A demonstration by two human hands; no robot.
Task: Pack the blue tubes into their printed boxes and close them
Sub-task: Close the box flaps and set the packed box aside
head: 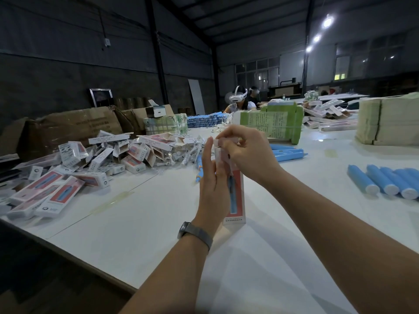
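A tall printed box (235, 200), white with a red panel and a blue tube pictured on it, stands upright on the white table (140, 227). My left hand (212, 177) holds its side with the fingers straight up along it. At the box's top end, my right hand (247, 152) pinches the flap. Loose blue tubes (385, 182) lie in a row at the right, and more blue tubes (286, 152) lie behind my right hand. One blue tube tip (199, 168) shows just left of my left hand.
A heap of printed boxes (74, 168) covers the left of the table. Stacks of flat cartons (390, 118) and a green-printed bundle (272, 123) stand at the back right. Brown cardboard cases (68, 130) sit at the back left. Two people work at the far end.
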